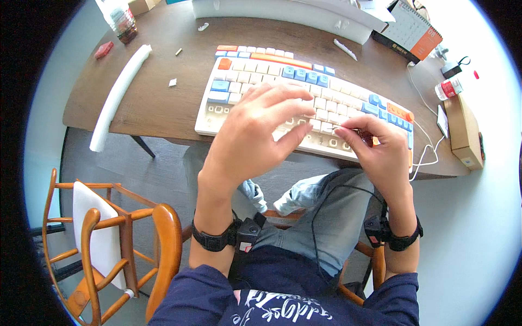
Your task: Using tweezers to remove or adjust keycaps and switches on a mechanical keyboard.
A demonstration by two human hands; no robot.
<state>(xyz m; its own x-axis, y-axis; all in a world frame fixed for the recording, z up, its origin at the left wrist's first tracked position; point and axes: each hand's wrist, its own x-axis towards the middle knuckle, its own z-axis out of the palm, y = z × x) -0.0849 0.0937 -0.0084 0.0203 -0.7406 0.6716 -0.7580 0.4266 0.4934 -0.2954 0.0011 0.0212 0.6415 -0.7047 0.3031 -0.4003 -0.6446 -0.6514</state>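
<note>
A white keyboard (205, 123) with cream, blue and orange keycaps lies at a slant near the table's front edge. Along its near side, several switches (333, 142) show without caps. Loose-looking keycaps, among them a long orange bar (281, 60), line the far side. Over the left and middle keys hovers my left hand (253, 127), fingers spread, nothing visible in it; whether it touches the keys is unclear. Thumb and forefinger of my right hand (378, 146) pinch a small dark red tool (368, 137) with a thin wire end, low over the near keys. My palm partly hides that tool.
A white foam strip (117, 100) overhangs the table's left front edge. Behind the keyboard stand a long white foam piece (288, 19) and a desk calendar (408, 31). At right are a cardboard box (464, 132) and white cable (435, 146); at left, a wooden chair (166, 239).
</note>
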